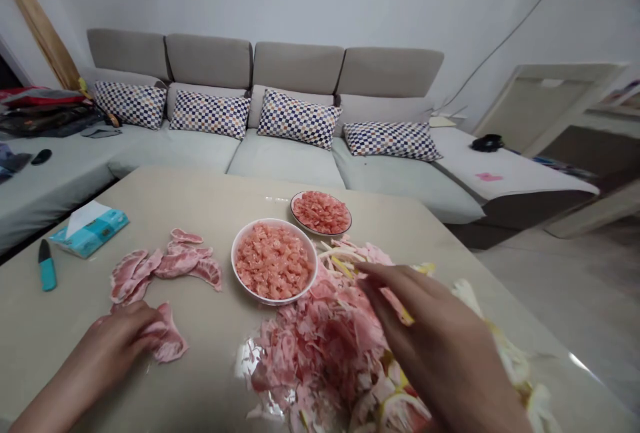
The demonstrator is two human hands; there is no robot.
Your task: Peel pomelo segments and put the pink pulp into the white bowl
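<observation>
My left hand (123, 333) is closed on a pink pomelo segment (169, 333) low over the left of the table. Beyond it lie several more pomelo segments (175, 263) with pale membrane on them. My right hand (430, 326) hovers over a heap of pink membrane scraps (330, 333), its fingers stretched out to the left and apart. I see nothing between them, though its underside is hidden. A white bowl (275, 301) full of peeled pomelo pulp (273, 261) stands between the segments and the heap. Behind it is a dark-rimmed plate (327, 233) of more pulp.
A blue tissue pack (93, 229) and a teal-handled knife (47, 266) lie at the table's left. White and yellow rind pieces (510, 353) spread along the right side. Behind the table (200, 193) stands a grey sofa (280, 159) with checked cushions (300, 118).
</observation>
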